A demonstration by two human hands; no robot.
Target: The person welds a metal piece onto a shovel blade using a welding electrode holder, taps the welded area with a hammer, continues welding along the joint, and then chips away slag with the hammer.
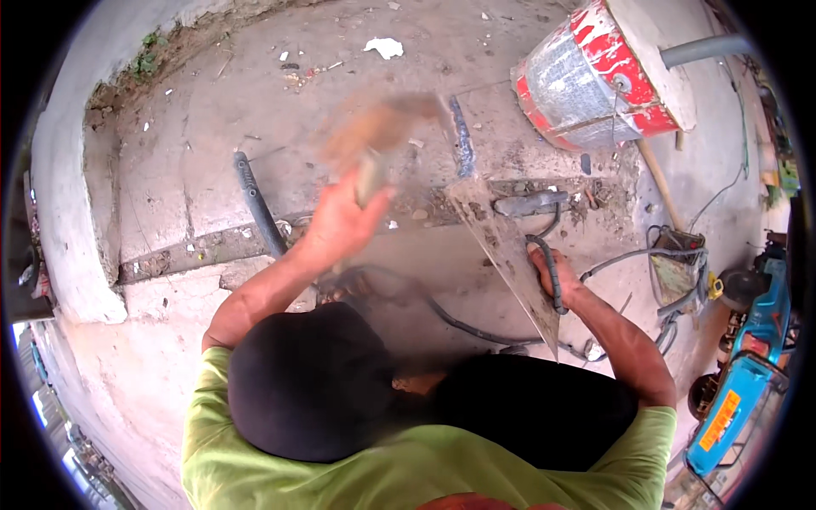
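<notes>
My left hand (344, 217) is closed around a pale handle (371, 177) with a wide brown head (382, 123), smeared by motion. It looks like a brush, though I cannot be sure. My right hand (554, 274) grips the dark, wrapped loop handle of a plastering trowel (501, 246). This trowel's long, flat, cement-stained blade slants from beyond my hands back toward my knee. The blurred brown head is in the air, left of the blade's far end.
A red and silver bucket (586, 81) leans at the upper right. Near it lie a wooden-handled tool (659, 187) and a dirty metal box-like piece (677, 259). Dark hoses (257, 200) cross the concrete. A blue machine (739, 374) stands at the right; a low wall (72, 212) borders the left.
</notes>
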